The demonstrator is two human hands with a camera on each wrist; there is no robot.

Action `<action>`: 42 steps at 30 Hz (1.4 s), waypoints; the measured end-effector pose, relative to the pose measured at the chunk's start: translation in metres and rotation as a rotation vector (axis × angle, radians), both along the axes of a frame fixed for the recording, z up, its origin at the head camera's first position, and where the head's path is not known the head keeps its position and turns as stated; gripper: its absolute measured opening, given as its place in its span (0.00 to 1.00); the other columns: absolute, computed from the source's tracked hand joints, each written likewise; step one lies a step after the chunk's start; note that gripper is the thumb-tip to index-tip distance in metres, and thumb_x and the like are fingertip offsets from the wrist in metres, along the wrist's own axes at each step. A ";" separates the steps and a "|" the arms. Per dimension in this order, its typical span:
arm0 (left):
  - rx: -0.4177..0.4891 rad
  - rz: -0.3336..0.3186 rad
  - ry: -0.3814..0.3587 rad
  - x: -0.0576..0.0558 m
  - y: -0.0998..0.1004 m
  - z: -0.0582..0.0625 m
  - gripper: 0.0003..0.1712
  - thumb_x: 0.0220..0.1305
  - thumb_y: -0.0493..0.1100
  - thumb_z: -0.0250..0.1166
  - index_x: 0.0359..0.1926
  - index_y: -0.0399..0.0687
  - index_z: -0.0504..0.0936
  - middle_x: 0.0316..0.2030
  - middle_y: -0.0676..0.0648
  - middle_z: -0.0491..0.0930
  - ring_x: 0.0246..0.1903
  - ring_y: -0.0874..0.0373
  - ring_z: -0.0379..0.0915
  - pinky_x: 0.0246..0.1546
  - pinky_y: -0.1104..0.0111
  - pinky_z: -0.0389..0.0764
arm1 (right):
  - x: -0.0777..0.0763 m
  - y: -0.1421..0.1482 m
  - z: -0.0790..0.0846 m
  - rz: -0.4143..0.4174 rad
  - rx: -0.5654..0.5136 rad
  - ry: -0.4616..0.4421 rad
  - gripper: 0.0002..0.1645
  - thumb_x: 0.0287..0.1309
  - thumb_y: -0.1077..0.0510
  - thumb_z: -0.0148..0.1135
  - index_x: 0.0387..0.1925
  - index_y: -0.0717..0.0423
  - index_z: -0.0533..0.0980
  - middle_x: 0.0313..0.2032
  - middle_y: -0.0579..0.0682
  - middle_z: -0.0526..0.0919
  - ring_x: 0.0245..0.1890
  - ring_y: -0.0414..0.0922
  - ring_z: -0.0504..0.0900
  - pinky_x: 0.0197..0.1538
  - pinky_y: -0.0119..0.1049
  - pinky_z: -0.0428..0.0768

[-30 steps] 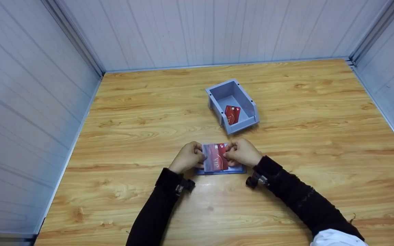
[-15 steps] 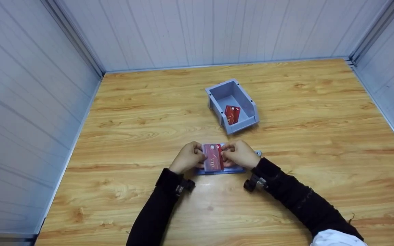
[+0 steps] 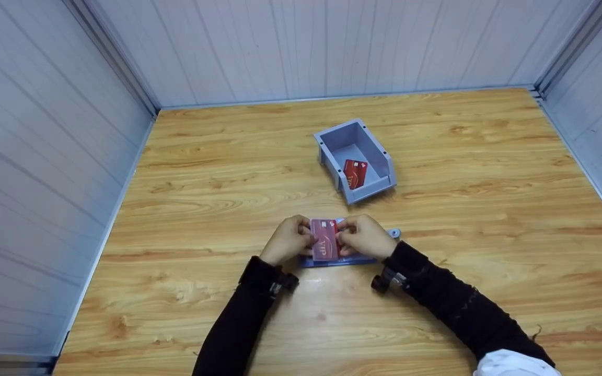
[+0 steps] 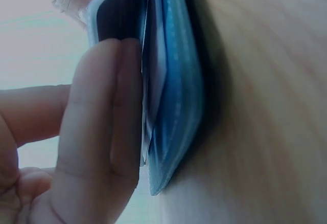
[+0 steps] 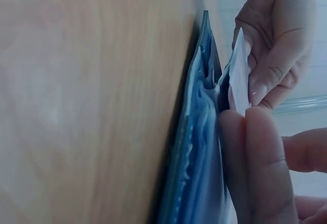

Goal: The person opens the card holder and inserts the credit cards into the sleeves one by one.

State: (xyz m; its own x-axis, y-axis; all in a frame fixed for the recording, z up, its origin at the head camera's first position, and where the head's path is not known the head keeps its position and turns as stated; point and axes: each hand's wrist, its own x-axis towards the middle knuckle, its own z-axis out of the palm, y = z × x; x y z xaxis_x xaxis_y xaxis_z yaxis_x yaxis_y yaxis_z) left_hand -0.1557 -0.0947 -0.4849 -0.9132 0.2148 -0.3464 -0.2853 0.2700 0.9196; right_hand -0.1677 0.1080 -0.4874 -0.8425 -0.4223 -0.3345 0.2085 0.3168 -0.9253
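A blue card holder lies open on the table, its layered sleeves seen edge-on in both wrist views. Inside one clear sleeve sits a red VIP card, with only a thin strip of its right edge uncovered. My left hand pinches the sleeve's left edge between thumb and fingers. At the opposite side, my right hand pinches the card's right edge. The left fingers lie against the sleeve in the left wrist view. Parts of the holder beneath the hands are hidden.
Beyond the hands stands a grey-blue plastic bin with a second red VIP card in it. A round snap tab sticks out past the right hand. White panel walls border the wooden table.
The red card has slid left, deeper into the clear sleeve, and its bare strip has narrowed. My right hand has moved slightly left with it, uncovering the snap tab. The left hand stays nearly still.
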 end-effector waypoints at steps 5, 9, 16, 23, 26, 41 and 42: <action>-0.018 -0.006 0.003 -0.002 0.001 -0.001 0.14 0.60 0.26 0.61 0.47 0.28 0.72 0.27 0.47 0.76 0.22 0.60 0.76 0.27 0.70 0.85 | -0.001 0.003 -0.002 0.017 -0.021 0.023 0.23 0.59 0.69 0.53 0.55 0.76 0.73 0.31 0.55 0.84 0.20 0.37 0.83 0.30 0.30 0.85; -0.034 -0.009 0.018 -0.003 0.001 -0.001 0.21 0.58 0.27 0.62 0.52 0.29 0.69 0.29 0.46 0.76 0.23 0.60 0.77 0.28 0.68 0.86 | -0.001 0.008 -0.002 0.030 -0.018 0.051 0.24 0.60 0.68 0.52 0.57 0.76 0.72 0.31 0.57 0.84 0.21 0.36 0.82 0.31 0.31 0.86; -0.175 -0.054 0.144 -0.002 -0.003 0.002 0.32 0.55 0.29 0.64 0.62 0.31 0.65 0.25 0.48 0.74 0.18 0.61 0.75 0.23 0.67 0.84 | -0.005 0.025 0.002 -0.009 0.105 0.184 0.19 0.62 0.63 0.58 0.52 0.71 0.77 0.31 0.59 0.84 0.22 0.37 0.81 0.27 0.29 0.83; -0.440 -0.079 0.320 0.001 -0.002 0.005 0.31 0.53 0.33 0.65 0.60 0.35 0.71 0.26 0.50 0.75 0.25 0.59 0.71 0.27 0.68 0.75 | -0.013 0.047 -0.002 -0.057 0.214 0.228 0.12 0.62 0.61 0.60 0.41 0.66 0.80 0.28 0.51 0.83 0.23 0.37 0.79 0.27 0.28 0.81; -0.528 -0.065 0.378 0.004 0.002 0.005 0.30 0.52 0.34 0.64 0.59 0.34 0.72 0.33 0.43 0.79 0.33 0.52 0.74 0.36 0.60 0.78 | -0.017 0.054 -0.004 -0.047 0.202 0.179 0.13 0.63 0.60 0.59 0.42 0.68 0.79 0.28 0.49 0.82 0.24 0.38 0.79 0.27 0.29 0.82; -0.827 -0.136 0.610 0.027 0.027 0.004 0.33 0.51 0.52 0.72 0.55 0.39 0.77 0.48 0.37 0.74 0.44 0.43 0.71 0.36 0.54 0.80 | -0.020 0.059 -0.006 -0.034 0.167 0.050 0.14 0.65 0.57 0.59 0.43 0.66 0.78 0.28 0.48 0.81 0.25 0.39 0.80 0.28 0.31 0.83; -0.835 -0.143 0.613 0.028 0.027 0.004 0.33 0.51 0.52 0.72 0.54 0.39 0.78 0.49 0.37 0.74 0.45 0.42 0.71 0.36 0.53 0.81 | -0.020 0.060 -0.006 -0.027 0.167 0.054 0.14 0.65 0.57 0.59 0.43 0.66 0.78 0.29 0.48 0.81 0.25 0.39 0.80 0.28 0.31 0.83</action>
State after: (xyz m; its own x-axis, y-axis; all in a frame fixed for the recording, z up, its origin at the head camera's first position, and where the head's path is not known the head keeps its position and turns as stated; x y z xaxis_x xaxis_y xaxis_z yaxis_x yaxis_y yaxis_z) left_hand -0.1278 -0.0675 -0.4809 -0.9674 0.2406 0.0797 0.2520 0.8804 0.4017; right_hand -0.1878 0.1680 -0.4932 -0.8716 -0.3414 -0.3517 0.1703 0.4619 -0.8704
